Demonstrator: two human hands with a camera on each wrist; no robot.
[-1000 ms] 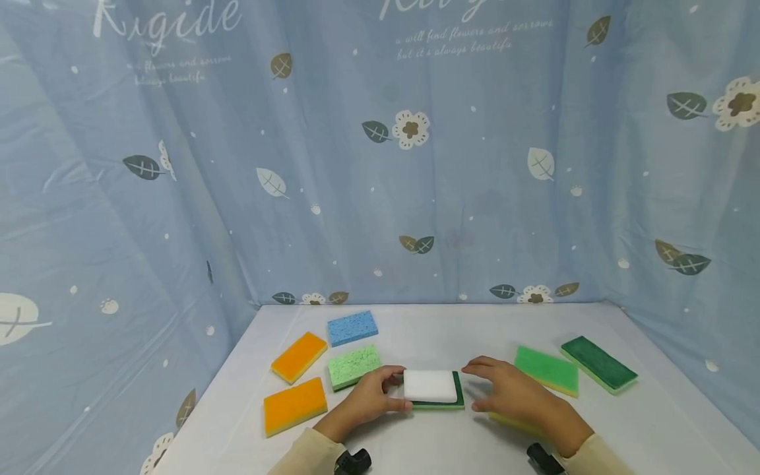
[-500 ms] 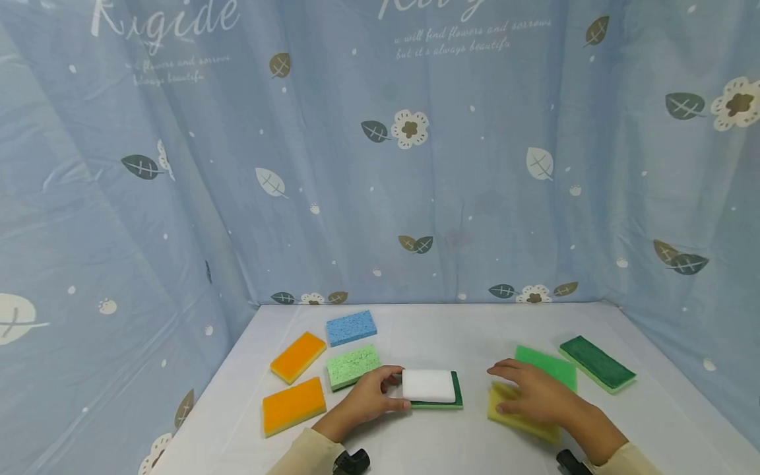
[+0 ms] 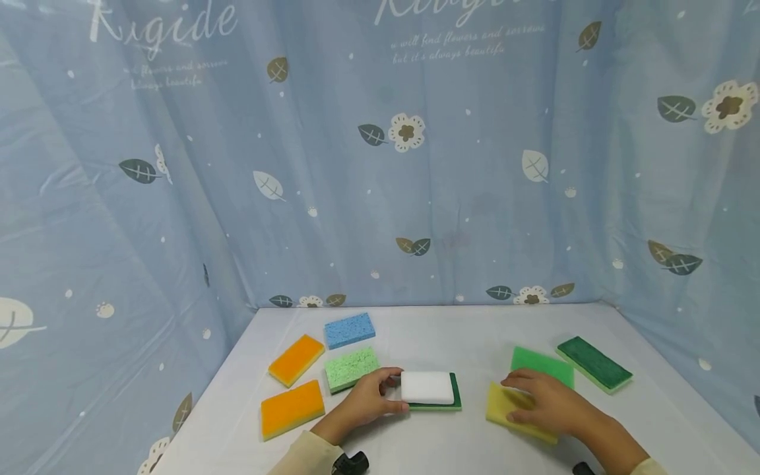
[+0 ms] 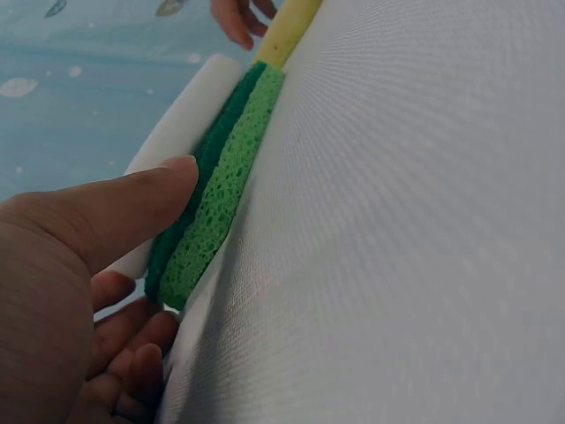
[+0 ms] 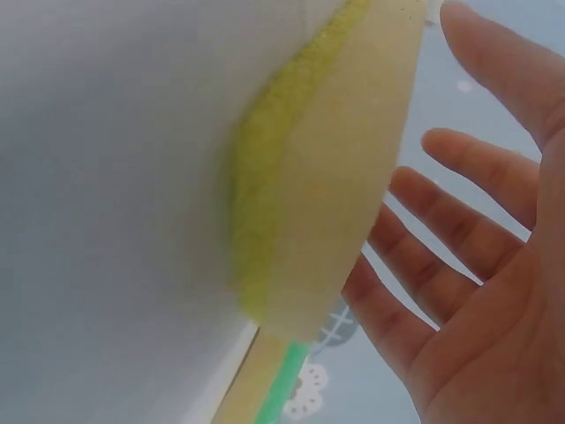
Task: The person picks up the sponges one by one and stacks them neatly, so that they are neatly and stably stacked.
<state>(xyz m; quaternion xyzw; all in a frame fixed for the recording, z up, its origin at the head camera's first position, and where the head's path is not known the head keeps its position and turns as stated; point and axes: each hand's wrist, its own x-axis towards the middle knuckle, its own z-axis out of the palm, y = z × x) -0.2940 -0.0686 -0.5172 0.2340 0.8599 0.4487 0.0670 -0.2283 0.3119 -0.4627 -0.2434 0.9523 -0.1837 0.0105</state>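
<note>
A white sponge (image 3: 427, 387) lies flat on top of a green sponge (image 3: 456, 390) with a dark green scouring side. My left hand (image 3: 369, 400) holds the left end of this stack, thumb along the near edge and fingers at the back. In the left wrist view the thumb lies against the layered side, over the porous light green sponge (image 4: 222, 196). My right hand (image 3: 549, 401) hovers over a yellow sponge (image 3: 497, 401), its fingers spread. In the right wrist view a gap shows between fingertips and the yellow sponge (image 5: 340, 168).
To the left lie two orange sponges (image 3: 292, 408), a speckled light green sponge (image 3: 351, 368) and a blue sponge (image 3: 349, 330). A bright green sponge (image 3: 541, 365) and a dark green sponge (image 3: 595, 363) lie at the right. A blue curtain (image 3: 332, 218) surrounds the white table (image 3: 439, 448).
My right hand has moved right, away from the white and green stack, to above the yellow sponge. The left hand stays on the stack. The head view has shifted slightly.
</note>
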